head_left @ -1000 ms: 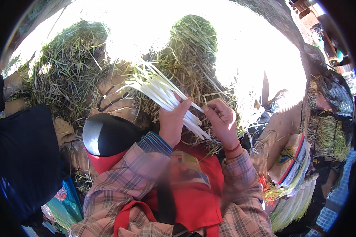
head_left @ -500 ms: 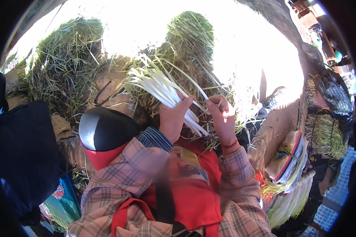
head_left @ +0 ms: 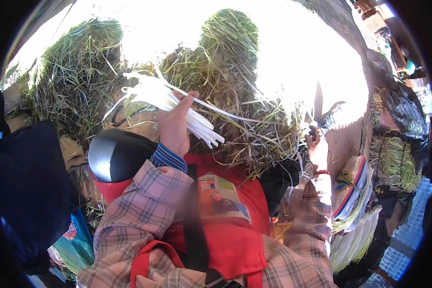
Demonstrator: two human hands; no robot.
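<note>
A bunch of long white vegetable stalks (head_left: 197,122) is gripped in my left hand (head_left: 175,122), thumb over the top. Their cut-looking ends point down to the right, and the paler leafy ends spread to the upper left in glare. One long pale strand (head_left: 221,111) runs from the bunch toward the right, over the heap. Well apart from the bunch, my right hand (head_left: 317,146) is at the right edge of the heap of green and dry leaves (head_left: 245,125). Its fingers are curled together beside loose pale strips; what they hold, if anything, cannot be made out.
Another large leafy heap (head_left: 79,72) stands at the left. A black and red rounded thing (head_left: 122,153) lies by my left forearm. At the right are a striped sack (head_left: 348,187), bundled pale stalks (head_left: 355,240) and a tied green bundle (head_left: 393,163). Strong sunlight washes out the far ground.
My hands have moved apart: the right has swung outward to the right, away from the stalks. The left has shifted left and slightly up, still holding the bunch.
</note>
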